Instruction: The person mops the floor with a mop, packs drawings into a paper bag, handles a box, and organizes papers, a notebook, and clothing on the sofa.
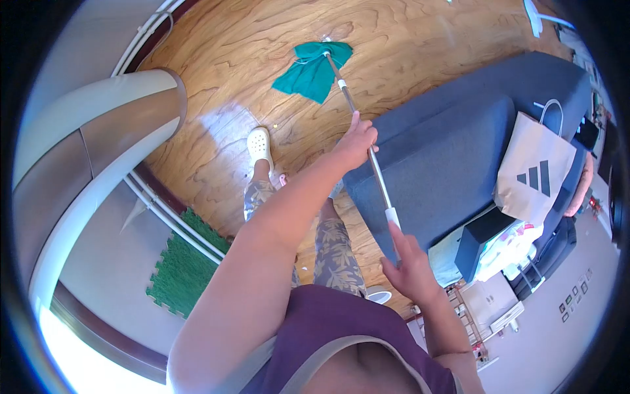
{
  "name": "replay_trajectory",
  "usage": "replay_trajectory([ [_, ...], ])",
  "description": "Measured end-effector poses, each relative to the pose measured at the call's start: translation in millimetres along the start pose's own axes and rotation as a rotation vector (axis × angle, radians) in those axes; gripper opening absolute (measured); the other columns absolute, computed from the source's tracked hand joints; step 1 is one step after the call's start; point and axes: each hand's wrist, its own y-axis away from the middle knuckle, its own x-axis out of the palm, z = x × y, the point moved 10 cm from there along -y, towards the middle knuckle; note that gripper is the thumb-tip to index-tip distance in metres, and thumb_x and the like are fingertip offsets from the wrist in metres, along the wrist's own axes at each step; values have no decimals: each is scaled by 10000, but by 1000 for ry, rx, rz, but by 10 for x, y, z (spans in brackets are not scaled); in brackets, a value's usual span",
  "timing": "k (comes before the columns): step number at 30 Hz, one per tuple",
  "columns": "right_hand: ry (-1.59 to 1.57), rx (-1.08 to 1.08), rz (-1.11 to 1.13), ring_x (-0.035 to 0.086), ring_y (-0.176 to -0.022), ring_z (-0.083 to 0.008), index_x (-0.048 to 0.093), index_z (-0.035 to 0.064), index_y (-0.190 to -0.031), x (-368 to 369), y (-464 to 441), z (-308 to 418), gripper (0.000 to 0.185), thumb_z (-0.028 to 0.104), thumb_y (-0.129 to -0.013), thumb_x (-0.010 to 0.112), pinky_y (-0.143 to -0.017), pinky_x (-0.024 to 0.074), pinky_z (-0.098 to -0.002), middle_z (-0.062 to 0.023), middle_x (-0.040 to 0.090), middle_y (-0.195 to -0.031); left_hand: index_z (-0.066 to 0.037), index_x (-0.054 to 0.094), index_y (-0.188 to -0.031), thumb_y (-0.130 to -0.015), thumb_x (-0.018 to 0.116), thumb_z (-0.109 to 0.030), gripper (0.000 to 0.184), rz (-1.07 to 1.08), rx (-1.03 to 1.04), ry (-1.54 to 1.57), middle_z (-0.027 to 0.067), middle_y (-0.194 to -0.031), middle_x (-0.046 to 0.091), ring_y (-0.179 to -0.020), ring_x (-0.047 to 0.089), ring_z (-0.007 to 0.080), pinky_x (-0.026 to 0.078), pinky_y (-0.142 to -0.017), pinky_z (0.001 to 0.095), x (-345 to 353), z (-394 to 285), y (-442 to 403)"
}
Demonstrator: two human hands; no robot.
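Note:
A mop with a silver pole (pixel 380 178) slants across the middle of the view, its far end on the wooden floor. Draped at that end is a green cloth (pixel 314 74), covering most of the mop head. My left hand (pixel 356 142) is wrapped round the middle of the pole, its thumb along it. Nearer my body, my right hand (pixel 412 266) grips the pole's white upper section, thumb and fingers closed around it. Below the arms show my patterned trousers (pixel 338 253) and a white clog (pixel 259 146) on one foot.
A dark blue sofa (pixel 433 151) runs close along the pole's right side. On it stand a paper bag (pixel 535 167) and a dark box (pixel 482 243). At left are a curved brown-and-white cabinet (pixel 111 131), white pipes (pixel 177 213) and a green mat (pixel 180 262) by the wall.

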Motion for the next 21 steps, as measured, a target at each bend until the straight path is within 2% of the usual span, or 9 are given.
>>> replay_trajectory([
  [2,114,-23,15,561,-639,-330,426,70,-1331,-21,40,64,616,20,-748,620,-533,487,-412,-155,525,-770,-44,504,-879,-809,619,-101,146,17,-15,19,167,-1129,469,-1289,249,504,312,-1054,516,47,49,132],
  [4,292,-224,-163,546,-589,-320,501,59,-1261,-218,61,291,526,-36,-751,585,-502,481,-383,-131,540,-770,-93,485,-790,-711,635,2,194,93,136,-218,85,-902,485,-1093,484,349,112,-1149,510,576,323,397],
  [5,198,-146,-274,560,-641,-286,533,45,-1215,-419,-25,308,476,-43,-753,604,-501,485,-349,-133,558,-830,-119,508,-781,-688,646,-10,199,159,151,-152,63,-876,493,-1084,498,320,108,-1149,516,812,510,607],
  [9,-128,73,-185,548,-821,-226,465,26,-1292,-80,-135,108,598,38,-743,703,-591,494,-289,-159,524,-1076,-131,528,-800,-702,668,-94,175,77,201,38,54,-900,526,-1089,501,322,121,-1138,531,414,-57,580],
  [14,-229,258,-85,551,-865,-264,349,42,-1378,150,-117,-25,733,98,-745,714,-679,492,-337,-176,504,-1123,-134,573,-873,-724,675,-189,189,193,56,-113,53,-945,550,-1219,398,369,221,-1095,525,149,-75,323],
  [16,532,50,-76,544,-969,-322,323,85,-1406,233,24,-3,746,54,-753,682,-712,499,-380,-214,459,-1215,-132,577,-890,-725,677,-188,201,251,95,-119,50,-1018,551,-1282,310,416,279,-1053,514,322,-109,259],
  [17,335,187,73,573,-902,-400,286,69,-1418,375,117,-254,714,67,-795,636,-674,489,-430,-271,543,-1077,-132,577,-890,-725,677,-188,201,244,93,-103,50,-1018,551,-1282,310,416,279,-1053,514,369,-101,283],
  [18,346,190,81,573,-902,-400,286,69,-1418,405,153,-265,714,67,-795,636,-674,489,-430,-271,543,-1077,-127,576,-890,-730,679,-192,201,233,66,-118,50,-1035,545,-1284,308,413,282,-1054,506,377,-59,315],
  [21,124,402,200,595,-713,-464,227,39,-1422,596,281,-399,663,63,-836,535,-646,470,-486,-311,586,-757,-118,570,-887,-742,685,-208,206,180,22,-108,55,-1033,530,-1282,315,392,260,-1080,490,373,-27,439],
])
